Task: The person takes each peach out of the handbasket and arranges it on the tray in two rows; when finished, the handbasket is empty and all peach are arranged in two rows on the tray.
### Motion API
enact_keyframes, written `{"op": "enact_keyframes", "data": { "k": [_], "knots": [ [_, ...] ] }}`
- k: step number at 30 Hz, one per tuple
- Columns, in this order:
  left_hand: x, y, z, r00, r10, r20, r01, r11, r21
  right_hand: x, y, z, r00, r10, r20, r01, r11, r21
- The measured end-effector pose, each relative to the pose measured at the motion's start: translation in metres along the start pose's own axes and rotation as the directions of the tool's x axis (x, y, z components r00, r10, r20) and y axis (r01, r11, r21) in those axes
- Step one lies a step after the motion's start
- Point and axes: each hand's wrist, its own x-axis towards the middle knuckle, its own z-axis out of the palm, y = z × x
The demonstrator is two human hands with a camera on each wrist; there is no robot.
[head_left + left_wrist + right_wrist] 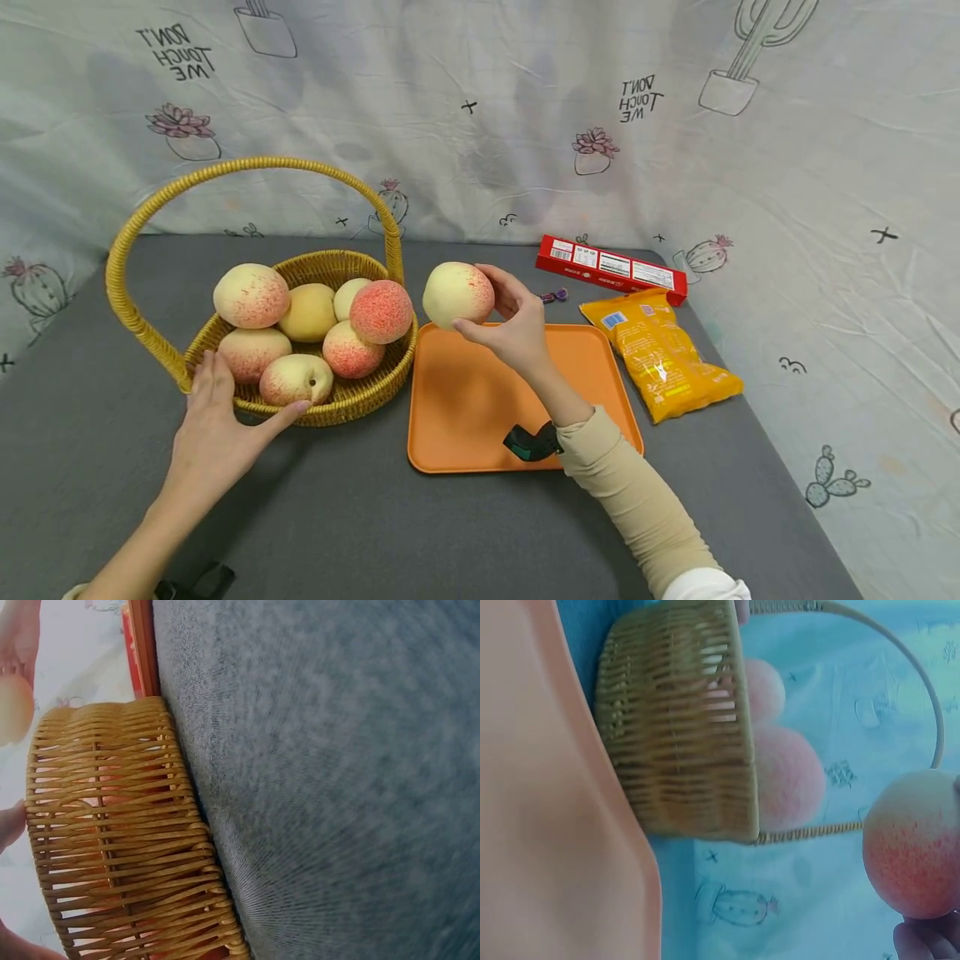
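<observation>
In the head view, the right hand (517, 329) pinches a single peach (459, 296) between thumb and fingers, holding it just off the tray's eleven o'clock corner, near the basket's rim; the orange tray (480, 392) has no fruit on it. The wicker basket (352, 407) stands between nine and ten o'clock of the tray, with more peaches (251, 296) heaped inside. The left hand (217, 429) rests on the basket's rim between six and eight o'clock, fingers laid over the edge and thumb spread well away from them. An orange packet (663, 358) lies between two and three o'clock of the tray, a red box (611, 268) at one. In the left wrist view, the held peach sits at eleven o'clock from the basket, and two digits show against the rim at the picture's edge. In the right wrist view, the peach hangs at four o'clock from the basket, apart from it. The step in hand looks like carrying one peach between basket and tray; which way, I cannot tell. The next move would call for a steady pinch, a clear path past the rim, and a low release.
</observation>
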Motion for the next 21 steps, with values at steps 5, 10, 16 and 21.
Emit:
{"op": "enact_keyframes", "data": {
  "k": [5, 10, 16, 21],
  "knots": [
    [0.001, 0.0, 0.0, 1.0, -0.004, 0.008, 0.004, 1.0, 0.0, 0.0, 0.007, -0.009, 0.997, 0.074, -0.018, -0.074, 0.997, -0.005],
    [0.001, 0.0, -0.001, 1.0, -0.002, 0.011, 0.003, 1.0, -0.003, 0.0, 0.014, -0.014, 0.983, 0.183, -0.032, -0.184, 0.983, -0.013],
    [0.001, 0.0, -0.001, 1.0, 0.002, 0.011, -0.002, 1.0, -0.003, -0.001, 0.023, -0.014, 0.952, 0.306, -0.025, -0.307, 0.951, -0.029],
    [0.001, 0.0, -0.001, 1.0, 0.002, 0.016, -0.002, 1.0, -0.002, -0.001, 0.031, -0.013, 0.939, 0.345, -0.009, -0.344, 0.936, -0.08]
  ]
}}
